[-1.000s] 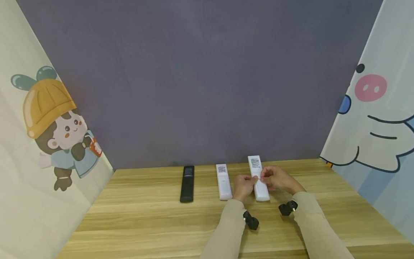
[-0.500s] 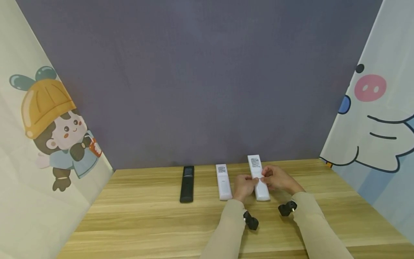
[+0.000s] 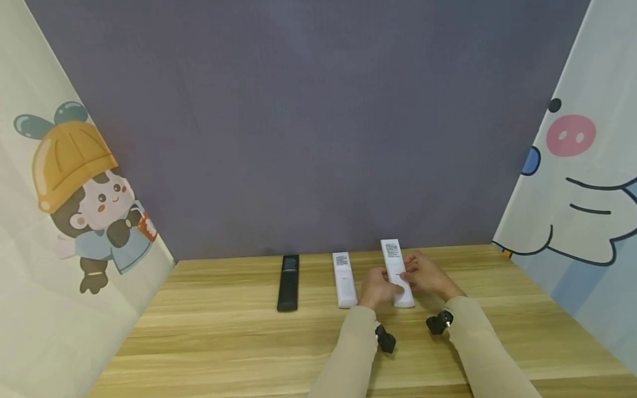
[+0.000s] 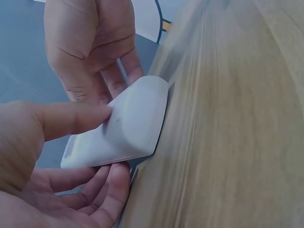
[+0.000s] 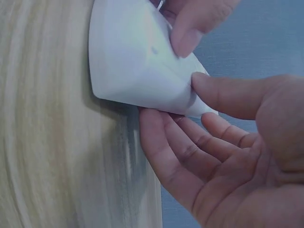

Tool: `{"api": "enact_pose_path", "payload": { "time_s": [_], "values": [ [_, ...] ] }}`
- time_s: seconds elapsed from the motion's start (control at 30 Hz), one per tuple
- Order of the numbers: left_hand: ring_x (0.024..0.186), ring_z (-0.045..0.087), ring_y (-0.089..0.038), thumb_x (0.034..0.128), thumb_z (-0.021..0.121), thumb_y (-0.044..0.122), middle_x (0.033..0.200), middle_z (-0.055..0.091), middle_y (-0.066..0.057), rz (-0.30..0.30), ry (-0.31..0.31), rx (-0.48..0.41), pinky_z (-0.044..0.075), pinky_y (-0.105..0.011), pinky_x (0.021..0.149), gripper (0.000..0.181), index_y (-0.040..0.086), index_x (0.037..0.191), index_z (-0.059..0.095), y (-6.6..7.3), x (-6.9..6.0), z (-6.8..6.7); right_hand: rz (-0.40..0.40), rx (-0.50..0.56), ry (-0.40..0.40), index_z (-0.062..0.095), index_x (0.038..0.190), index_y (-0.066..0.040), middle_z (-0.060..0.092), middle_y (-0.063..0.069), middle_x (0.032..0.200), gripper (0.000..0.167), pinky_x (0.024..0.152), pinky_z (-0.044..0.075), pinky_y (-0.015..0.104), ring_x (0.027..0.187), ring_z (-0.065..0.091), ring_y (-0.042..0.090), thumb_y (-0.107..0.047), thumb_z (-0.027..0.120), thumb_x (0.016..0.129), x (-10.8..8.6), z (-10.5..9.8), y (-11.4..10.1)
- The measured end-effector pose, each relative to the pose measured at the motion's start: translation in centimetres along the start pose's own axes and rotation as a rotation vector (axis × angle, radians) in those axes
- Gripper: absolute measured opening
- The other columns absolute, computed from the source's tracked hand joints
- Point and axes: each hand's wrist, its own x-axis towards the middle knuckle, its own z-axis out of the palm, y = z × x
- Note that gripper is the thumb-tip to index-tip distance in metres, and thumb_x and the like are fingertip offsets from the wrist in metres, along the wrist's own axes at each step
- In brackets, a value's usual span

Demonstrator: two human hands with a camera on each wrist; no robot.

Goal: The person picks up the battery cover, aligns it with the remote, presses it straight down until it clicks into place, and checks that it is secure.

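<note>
A white remote control [image 3: 392, 257] lies back side up at the right, its printed label toward the far end. My left hand [image 3: 376, 287] grips it from the left, thumb on top of the back and fingers along the lower edge, as the left wrist view shows. From the other side my right hand [image 3: 428, 275] pinches the same remote [image 5: 137, 52], thumb on its back and fingers at its edge. In the left wrist view the near end of the remote [image 4: 142, 114] sits at the tabletop; whether it is slightly lifted, I cannot tell.
A second, smaller white remote [image 3: 345, 282] lies just left of my left hand. Farther left is a black remote [image 3: 288, 284]. All rest on a wooden table [image 3: 214, 326] with a grey panel [image 3: 308, 132] behind and printed curtains at both sides.
My left thumb has slid toward the near end of the white remote, away from the mark in its middle. My right hand has shifted very slightly, staying at the right edge.
</note>
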Motion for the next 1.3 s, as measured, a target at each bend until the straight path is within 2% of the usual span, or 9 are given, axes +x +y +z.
{"api": "enact_pose_path", "payload": {
  "time_s": [0.23,0.37,0.53,0.7,0.9,1.03,1.3],
  "values": [
    [0.079,0.063,-0.011,0.0691,0.094,0.011,0.093,0.073,0.000,0.019,-0.111,0.125,0.054,-0.028,0.077,0.042,0.009,0.105,0.073,0.6,-0.6,-0.3,-0.002,-0.007,-0.012,0.040,0.125,0.015,0.063,0.037,0.116,0.037,0.072,0.060,0.039,0.095,0.068,0.029,0.006,0.060,0.096,-0.2,0.1,0.0],
    [0.082,0.065,-0.011,0.0693,0.095,0.011,0.097,0.075,-0.001,0.047,-0.143,0.158,0.054,-0.026,0.080,0.039,0.011,0.103,0.074,0.7,-0.8,-0.4,-0.014,-0.030,-0.017,0.044,0.126,0.016,0.063,0.036,0.116,0.040,0.073,0.059,0.038,0.096,0.067,0.029,0.006,0.064,0.092,-0.2,0.1,0.1],
    [0.083,0.063,-0.010,0.0702,0.093,0.008,0.098,0.075,-0.004,0.066,-0.139,0.152,0.053,-0.024,0.080,0.035,0.009,0.099,0.075,0.6,-0.7,-0.3,0.003,-0.069,-0.018,0.047,0.128,0.015,0.060,0.035,0.120,0.044,0.074,0.059,0.038,0.101,0.065,0.033,0.003,0.067,0.090,-0.1,0.1,0.3],
    [0.079,0.060,-0.009,0.0722,0.093,0.009,0.096,0.073,-0.003,0.059,-0.132,0.157,0.053,-0.024,0.077,0.033,0.008,0.099,0.074,0.4,-0.7,-0.2,0.015,-0.089,-0.014,0.050,0.129,0.014,0.058,0.037,0.125,0.043,0.076,0.059,0.039,0.107,0.062,0.038,0.002,0.067,0.091,-0.1,0.2,0.4],
    [0.078,0.058,-0.009,0.0741,0.092,0.012,0.096,0.071,-0.004,0.057,-0.122,0.174,0.051,-0.024,0.074,0.032,0.005,0.099,0.073,0.5,-0.8,-0.2,0.014,-0.090,-0.006,0.054,0.124,0.013,0.058,0.035,0.122,0.037,0.075,0.058,0.036,0.102,0.063,0.033,0.002,0.067,0.092,-0.2,0.3,0.6],
    [0.076,0.058,-0.009,0.0757,0.091,0.013,0.096,0.070,-0.004,0.050,-0.128,0.164,0.051,-0.024,0.071,0.031,0.004,0.099,0.073,0.5,-0.9,-0.3,0.034,-0.092,-0.011,0.054,0.127,0.013,0.058,0.034,0.124,0.038,0.076,0.058,0.036,0.102,0.063,0.032,0.000,0.067,0.094,-0.1,0.3,0.6],
    [0.077,0.059,-0.010,0.0772,0.090,0.013,0.101,0.071,-0.006,0.048,-0.134,0.147,0.052,-0.025,0.073,0.031,0.004,0.102,0.073,0.6,-1.1,-0.5,0.043,-0.096,-0.016,0.052,0.129,0.013,0.057,0.033,0.125,0.040,0.078,0.059,0.036,0.102,0.063,0.032,-0.001,0.067,0.095,0.0,0.3,0.7]
  ]
}}
